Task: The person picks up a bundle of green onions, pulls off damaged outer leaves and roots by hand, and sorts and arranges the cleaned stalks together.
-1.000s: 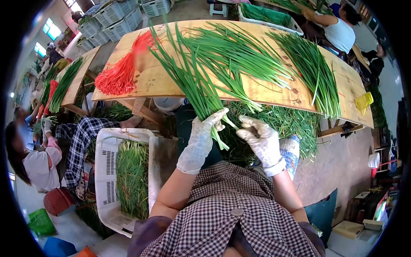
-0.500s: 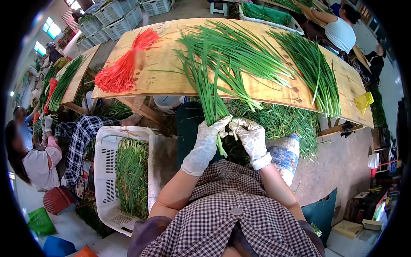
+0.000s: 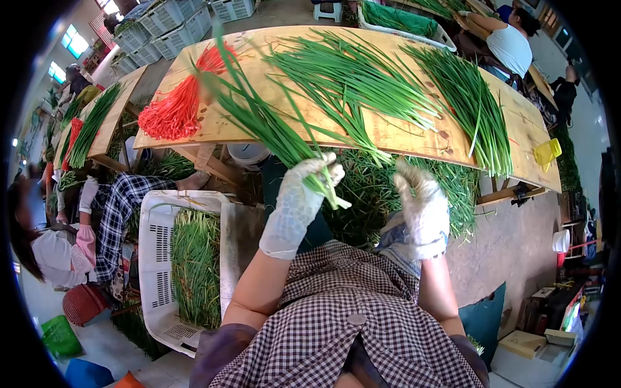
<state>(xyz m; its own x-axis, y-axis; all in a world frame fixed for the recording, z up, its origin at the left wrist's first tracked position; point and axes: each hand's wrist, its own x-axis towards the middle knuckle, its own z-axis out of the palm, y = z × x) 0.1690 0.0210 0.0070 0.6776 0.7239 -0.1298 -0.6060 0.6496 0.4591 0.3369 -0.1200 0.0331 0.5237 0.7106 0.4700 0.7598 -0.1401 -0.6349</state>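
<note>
My gloved left hand (image 3: 294, 200) is closed round the lower part of a small bunch of garlic chives (image 3: 259, 123). Their pale ends poke out below the fingers, and the leaves slant up and left over the table edge. To the right, my gloved right hand (image 3: 424, 210) is held up with fingers loosely bent and thumb apart; nothing shows in it. Loose garlic chives (image 3: 362, 81) lie spread on the wooden table (image 3: 259, 48) ahead. A thicker pile of chives (image 3: 462, 103) lies on its right side. Red strips (image 3: 171, 110) are heaped at the left.
A white crate (image 3: 155, 258) with cut greens stands at my left. Leaf scraps (image 3: 369, 184) cover the floor under the table edge. A yellow object (image 3: 547, 153) sits at the table's right end. Another person (image 3: 61, 252) sits at far left; stacked crates (image 3: 162, 22) stand behind.
My hands have moved apart: the left went slightly left with the chives, which now lean further left. My right hand has left the stems and moved right.
</note>
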